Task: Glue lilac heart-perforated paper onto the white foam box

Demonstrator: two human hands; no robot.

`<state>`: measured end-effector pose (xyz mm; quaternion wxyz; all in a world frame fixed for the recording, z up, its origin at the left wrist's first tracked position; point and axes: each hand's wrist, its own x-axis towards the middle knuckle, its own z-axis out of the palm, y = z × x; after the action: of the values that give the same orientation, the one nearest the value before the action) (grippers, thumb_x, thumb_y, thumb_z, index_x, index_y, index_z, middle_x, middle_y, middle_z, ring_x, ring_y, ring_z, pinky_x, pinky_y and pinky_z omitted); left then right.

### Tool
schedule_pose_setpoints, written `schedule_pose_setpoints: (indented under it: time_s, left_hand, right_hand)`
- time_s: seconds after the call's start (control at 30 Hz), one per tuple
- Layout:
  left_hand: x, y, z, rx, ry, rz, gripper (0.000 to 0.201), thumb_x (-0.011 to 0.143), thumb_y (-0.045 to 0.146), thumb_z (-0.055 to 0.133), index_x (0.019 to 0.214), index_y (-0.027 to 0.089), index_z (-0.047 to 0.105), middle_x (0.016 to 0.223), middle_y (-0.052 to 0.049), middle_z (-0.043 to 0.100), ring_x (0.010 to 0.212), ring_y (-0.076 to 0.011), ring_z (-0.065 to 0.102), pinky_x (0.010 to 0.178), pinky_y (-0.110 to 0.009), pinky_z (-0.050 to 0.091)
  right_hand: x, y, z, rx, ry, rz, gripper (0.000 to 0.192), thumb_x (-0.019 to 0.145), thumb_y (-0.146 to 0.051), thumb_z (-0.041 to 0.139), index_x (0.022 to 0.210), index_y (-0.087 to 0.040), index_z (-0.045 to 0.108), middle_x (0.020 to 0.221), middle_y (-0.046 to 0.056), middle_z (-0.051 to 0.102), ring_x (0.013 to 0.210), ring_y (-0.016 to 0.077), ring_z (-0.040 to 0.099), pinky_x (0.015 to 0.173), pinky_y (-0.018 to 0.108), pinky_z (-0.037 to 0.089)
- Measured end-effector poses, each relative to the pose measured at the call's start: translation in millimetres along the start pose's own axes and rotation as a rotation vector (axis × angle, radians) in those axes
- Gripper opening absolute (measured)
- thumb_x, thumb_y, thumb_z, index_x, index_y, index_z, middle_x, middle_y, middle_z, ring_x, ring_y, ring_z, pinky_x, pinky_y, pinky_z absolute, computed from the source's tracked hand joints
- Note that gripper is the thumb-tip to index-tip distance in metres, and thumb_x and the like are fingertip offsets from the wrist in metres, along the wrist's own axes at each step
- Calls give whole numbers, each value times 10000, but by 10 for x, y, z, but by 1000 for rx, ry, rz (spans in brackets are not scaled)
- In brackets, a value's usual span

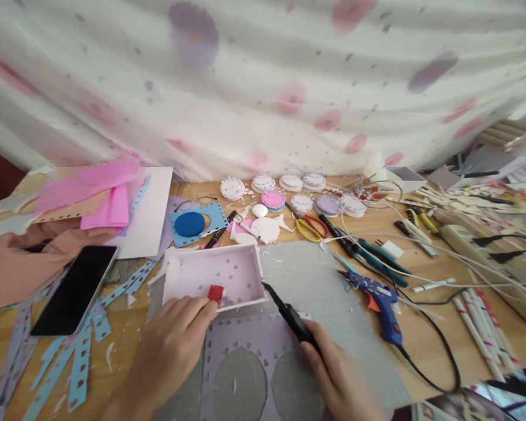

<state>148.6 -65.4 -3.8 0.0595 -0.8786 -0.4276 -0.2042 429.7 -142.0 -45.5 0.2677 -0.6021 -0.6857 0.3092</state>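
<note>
My left hand (177, 330) is closed on the front wall of a shallow pale-lilac box (263, 266), its fingertips at the rim. Inside the box, by those fingertips, lies a small red object (216, 292) whose kind I cannot make out. My right hand (328, 362) grips a black utility knife (296, 321). The blade points up and left, its tip close to the box's right front corner; whether it touches is unclear. Below the box, a lilac sheet (269, 333) with large round cutouts lies on a grey cutting mat (333, 304).
A phone (74, 292) and cut blue strips (79, 368) lie at left. Blue glue gun (383, 307), pliers (383, 263), scissors (309, 228) and trailing cables are at right. Round decorated discs (232, 188) line the back, before a flowered curtain (263, 88).
</note>
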Motion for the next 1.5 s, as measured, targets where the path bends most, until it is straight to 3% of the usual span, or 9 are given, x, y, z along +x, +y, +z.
schedule_pose_setpoints:
  time_s: [0.17,0.43,0.6,0.73,0.83,0.93,1.07,1.3,1.5]
  left_hand:
    - [115,-104,-94,96,69,-14,105,897,104,524,938,155,606,822,-40,667,723,-200,596,689,-347,413]
    - [-17,-633,64,217,-84,-157,181,916,168,453,952,169,630,872,-60,670,772,-238,633,685,-373,471]
    - [-40,-302,129,85,92,-185,306,907,190,504,1204,137,556,1105,-130,616,1040,-263,582,927,-417,457]
    - [-142,81,310,-51,-164,-3,484,919,280,508,1380,169,412,1435,-111,456,1304,-252,421,1033,-392,402]
    - [-230,236,449,-26,-248,-12,513,926,320,486,1404,159,394,1470,-103,433,1341,-268,380,1055,-434,368]
    - [-250,314,492,-15,-239,-102,475,922,345,481,1351,141,474,1411,-122,502,1291,-292,430,1026,-455,371]
    - [-136,378,485,-17,-254,-194,524,903,413,493,1337,119,499,1316,-154,570,1176,-324,498,964,-484,385]
    - [-16,405,579,-18,-266,-248,616,890,471,472,1384,103,453,1257,-186,573,1106,-340,493,924,-491,377]
    - [-52,393,611,-29,-275,-261,623,889,436,465,1429,135,392,1286,-179,551,1131,-340,472,938,-489,353]
  right_hand:
    - [41,123,21,-36,22,7,312,990,-324,337,1255,-211,456,1142,124,674,1026,229,670,827,285,544]
    - [291,91,-28,-12,-72,-8,286,1003,-308,297,1224,-198,442,1005,98,680,894,229,684,745,303,523]
    - [708,14,-39,32,-152,-91,266,999,-288,310,1189,-181,461,957,86,663,900,232,660,768,324,500]
    - [816,-99,-32,94,-112,-110,263,993,-295,328,1194,-175,448,1034,109,648,973,227,634,819,330,487]
    - [652,-228,-59,186,-92,-35,273,994,-321,332,1223,-192,407,911,67,661,789,185,659,731,287,506]
    - [387,-344,-90,206,-167,97,391,993,-333,327,1366,-224,287,844,36,652,550,146,623,552,241,500]
    - [156,-422,-51,144,-255,160,489,990,-321,302,1467,-246,221,835,50,684,478,147,626,526,251,533]
    - [229,-472,95,-37,-216,65,528,970,-223,317,1493,-220,245,1183,137,670,906,254,716,782,388,585]
    - [299,-495,180,-83,-238,38,576,951,-182,317,1511,-215,189,1181,129,675,915,269,714,820,433,579]
